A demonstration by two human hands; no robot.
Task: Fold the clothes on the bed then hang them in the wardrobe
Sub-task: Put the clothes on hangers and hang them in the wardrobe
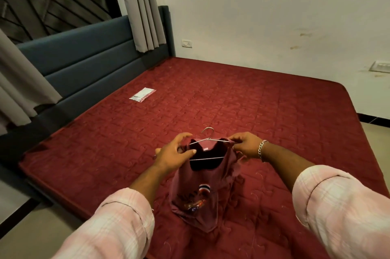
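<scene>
A small maroon shirt (196,191) with a printed front hangs above the red mattress (263,111), its lower part resting on it. A thin metal wire hanger (207,149) sits inside the neck opening, its hook sticking up behind. My left hand (174,155) grips the shirt's left shoulder and the hanger end. My right hand (245,145), with a silver bracelet on the wrist, pinches the right shoulder fabric at the other hanger end.
A small clear plastic packet (142,94) lies on the mattress near the blue padded headboard (84,64). Grey curtains (143,5) hang at the back left. White wall with a socket (187,43) stands behind. Tiled floor borders the bed at both sides.
</scene>
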